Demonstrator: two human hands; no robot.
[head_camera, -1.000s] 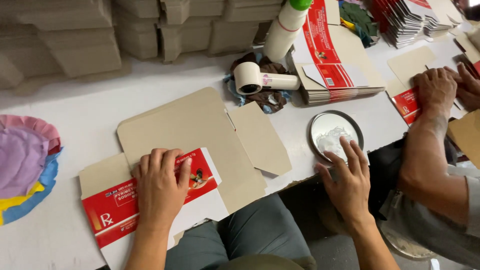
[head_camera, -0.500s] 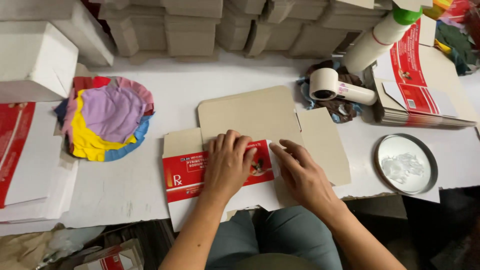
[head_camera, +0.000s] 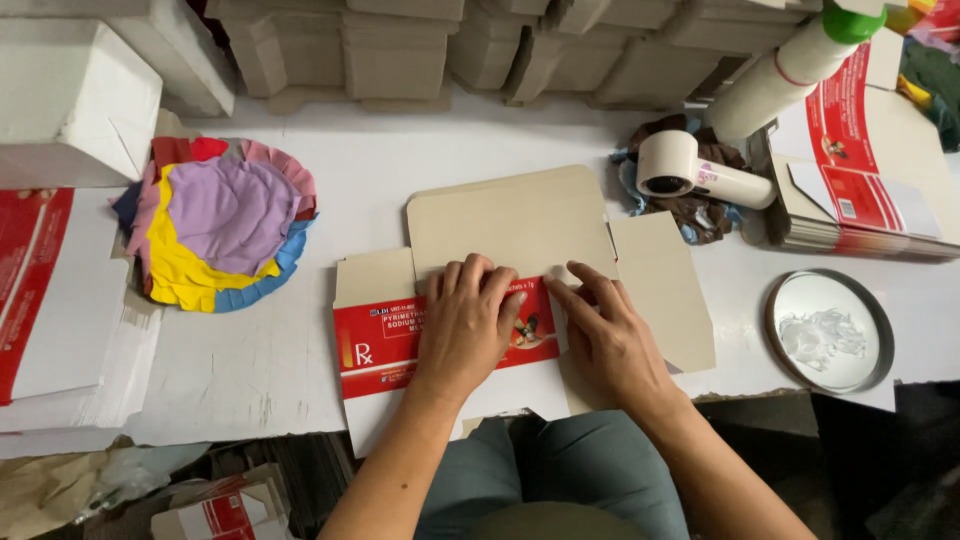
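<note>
A white work table (head_camera: 400, 150) fills most of the frame. Along the top edge stand rows of grey folded cardboard boxes (head_camera: 400, 50), and a white closed box (head_camera: 70, 100) sits in the upper left. At the left edge lies a stack of flat white and red carton sheets (head_camera: 50, 300). Another stack of flat red and white cartons (head_camera: 860, 200) is in the upper right.

In the centre lies the unfolded cardboard carton blank (head_camera: 520, 260); it is plain brown on the inside, with a red and white printed panel folded over at the front. The left hand (head_camera: 465, 325) presses flat on the red panel, fingers close together. The right hand (head_camera: 605, 335) also lies flat just beside it, fingers spread a little, fingertips touching the panel edge.

Left of the carton is a pile of round coloured cloths (head_camera: 220, 230), purple, yellow, pink and blue. At right, a round metal tin lid (head_camera: 828, 330) holds a thin white smear. Above it lie a white handheld tool (head_camera: 695, 175) and a white bottle with green cap (head_camera: 790, 70).
</note>
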